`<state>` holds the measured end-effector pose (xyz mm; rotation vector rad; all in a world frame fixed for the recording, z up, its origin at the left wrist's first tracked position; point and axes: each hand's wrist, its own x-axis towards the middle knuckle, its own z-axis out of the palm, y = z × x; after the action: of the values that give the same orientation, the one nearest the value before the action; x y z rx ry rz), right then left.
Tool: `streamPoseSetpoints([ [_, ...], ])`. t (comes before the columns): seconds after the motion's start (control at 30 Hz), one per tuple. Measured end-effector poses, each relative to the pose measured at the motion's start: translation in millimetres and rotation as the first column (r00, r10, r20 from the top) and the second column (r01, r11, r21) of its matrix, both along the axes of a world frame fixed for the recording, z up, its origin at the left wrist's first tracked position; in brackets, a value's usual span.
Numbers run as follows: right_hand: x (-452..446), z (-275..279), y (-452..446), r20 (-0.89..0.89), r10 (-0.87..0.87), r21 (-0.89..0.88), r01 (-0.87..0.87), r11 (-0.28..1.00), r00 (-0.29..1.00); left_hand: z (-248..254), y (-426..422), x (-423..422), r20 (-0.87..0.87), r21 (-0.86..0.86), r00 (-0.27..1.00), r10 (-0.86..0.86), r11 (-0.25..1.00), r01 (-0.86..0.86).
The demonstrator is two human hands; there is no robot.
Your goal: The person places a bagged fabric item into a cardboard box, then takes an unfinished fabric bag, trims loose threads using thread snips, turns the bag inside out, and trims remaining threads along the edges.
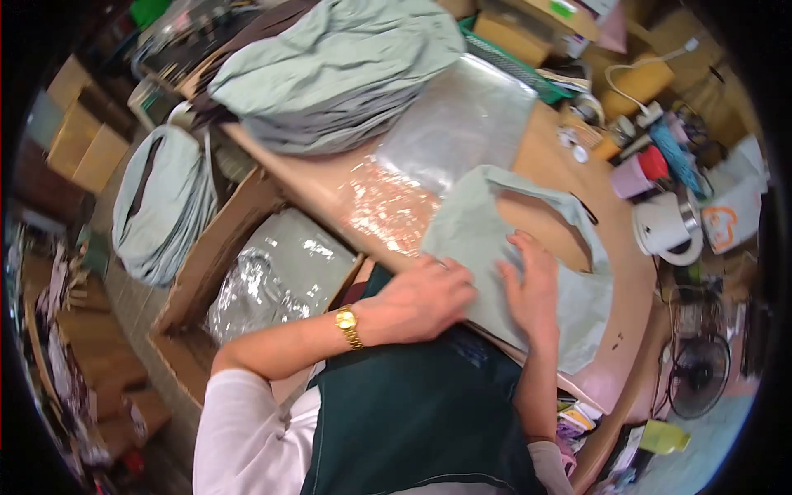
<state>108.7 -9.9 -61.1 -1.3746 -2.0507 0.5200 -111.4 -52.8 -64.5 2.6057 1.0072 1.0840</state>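
A pale grey-green cloth bag (474,231) with a wide strap opening lies spread on the table in front of me. At its near left edge rests my left hand (429,297), with a gold watch on the wrist. Its fingers are bent and blurred, and their tips are hidden, so I cannot tell whether they grip the cloth. My right hand (532,285) is over the middle of the bag, below the opening. Its thumb and fingers are apart and hold nothing.
A large pile of similar cloth (338,74) and clear plastic sleeves (462,124) lie farther back on the table. An open carton (186,289) with plastic-wrapped contents stands at left, beside more folded cloth (161,206). A white kettle (660,227) and a fan (699,375) are at right.
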Motion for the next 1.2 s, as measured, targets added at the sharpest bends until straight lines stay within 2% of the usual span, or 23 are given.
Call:
streamPoseSetpoints([
  [0.03,11,-23,-6,0.252,0.003,0.011,-0.006,1.0,0.968,-13,6,-9,-0.108,-0.092,0.994,0.01,0.996,-0.02],
  [0.07,21,-34,-11,0.488,0.006,0.013,-0.014,1.0,0.873,-25,14,-17,-0.217,-0.174,0.976,0.017,0.983,-0.056],
  [0.1,27,-28,-12,0.416,0.125,-0.228,-0.03,0.973,0.901,-12,19,-18,-0.224,-0.307,0.969,0.108,0.935,-0.175],
  [0.13,32,-24,-11,0.418,0.093,-0.212,-0.003,0.977,0.904,-9,30,-18,-0.131,-0.371,0.98,0.149,0.909,-0.188],
  [0.23,48,-22,-17,0.427,-0.052,-0.092,0.101,0.991,0.903,3,51,8,-0.089,-0.397,0.989,0.117,0.907,-0.143],
  [0.27,54,-25,-14,0.485,-0.1,-0.082,0.159,0.984,0.869,2,54,29,-0.046,-0.149,0.992,0.115,0.981,-0.121],
  [0.3,61,-27,-13,0.539,-0.143,-0.071,0.213,0.974,0.83,-2,56,43,-0.001,0.109,0.995,0.105,0.989,-0.104],
  [0.33,67,-27,-17,0.537,-0.158,-0.068,0.23,0.971,0.828,-15,59,44,-0.002,0.112,0.996,0.088,0.99,-0.087],
  [0.4,84,-27,-22,0.524,-0.06,-0.097,0.129,0.987,0.85,-44,70,38,-0.338,-0.151,0.94,0.047,0.983,-0.103],
  [0.43,93,-19,-17,0.522,-0.073,-0.088,0.139,0.986,0.85,-9,72,35,-0.274,-0.487,0.96,-0.059,0.869,-0.085],
  [0.47,101,-8,-16,0.348,-0.084,-0.169,0.151,0.974,0.934,16,71,30,0.007,-0.484,0.996,-0.085,0.871,0.077],
  [0.5,106,1,-15,0.161,-0.106,-0.254,0.145,0.956,0.981,40,66,25,0.287,-0.445,0.952,-0.107,0.865,0.231],
  [0.53,108,5,-10,0.157,-0.116,-0.264,0.155,0.952,0.981,75,55,19,0.368,-0.242,0.926,-0.091,0.951,0.19],
  [0.6,109,9,-2,0.204,-0.137,-0.255,0.188,0.949,0.969,126,11,1,0.525,0.072,0.85,0.038,0.993,-0.089],
  [0.67,109,-9,-1,0.23,-0.096,-0.233,0.15,0.961,0.969,156,-13,-14,0.444,0.235,0.869,0.22,0.907,-0.349],
  [0.7,107,-15,1,0.257,-0.049,-0.202,0.103,0.974,0.965,161,-19,-25,0.544,0.443,0.839,-0.018,0.855,-0.269],
  [0.73,104,-16,0,0.26,-0.04,-0.201,0.095,0.975,0.965,163,-24,-28,0.553,0.563,0.819,-0.154,0.794,-0.231],
  [0.8,95,-20,-6,0.395,-0.011,-0.128,0.067,0.989,0.918,167,-30,-28,0.546,0.623,0.811,-0.21,0.749,-0.226],
  [0.9,91,-35,-10,0.466,-0.04,-0.057,0.075,0.996,0.884,171,-34,-24,0.535,0.655,0.817,-0.215,0.716,-0.241],
  [1.03,86,-39,-21,0.468,-0.124,0.041,0.118,0.992,0.875,174,-33,-22,0.533,0.682,0.811,-0.242,0.69,-0.243],
  [1.1,102,-19,-16,0.236,0.096,-0.134,-0.066,0.989,0.967,176,-31,-18,0.54,0.694,0.8,-0.262,0.676,-0.248],
  [1.13,112,-6,-11,0.246,0.08,-0.13,-0.049,0.99,0.966,176,-27,-15,0.553,0.694,0.791,-0.263,0.67,-0.263],
  [1.2,129,14,5,0.028,-0.278,-0.015,0.278,0.96,0.96,172,-13,-7,0.603,0.653,0.771,-0.205,0.682,-0.329],
])
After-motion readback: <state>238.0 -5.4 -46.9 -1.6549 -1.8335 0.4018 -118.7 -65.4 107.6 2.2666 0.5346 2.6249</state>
